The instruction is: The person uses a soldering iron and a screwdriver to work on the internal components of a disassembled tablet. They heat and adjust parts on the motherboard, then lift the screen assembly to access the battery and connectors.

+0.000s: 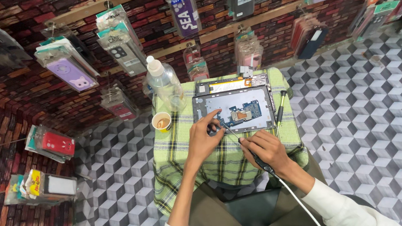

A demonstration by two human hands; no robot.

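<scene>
Opened grey tablet (pixel 235 111), blue circuit board exposed, flat on checked cloth (pixel 180 152).

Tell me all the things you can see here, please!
Small table: one, covered with a green and yellow checked cloth, middle of the view.
Opened tablet: one, grey with a blue circuit board showing, flat on the table.
Second flat device part: one, dark, behind the tablet.
Plastic bottle: one, clear with a white cap, back left of the table.
Paper cup: one, white, left of the tablet.
Screwdriver: one, dark handle, right of the tablet.
Phone cases: many, mixed colours, hanging on the brick-pattern wall.
Left hand: fingers resting on the tablet.
Right hand: holding a thin corded tool, tip on the tablet.
</scene>
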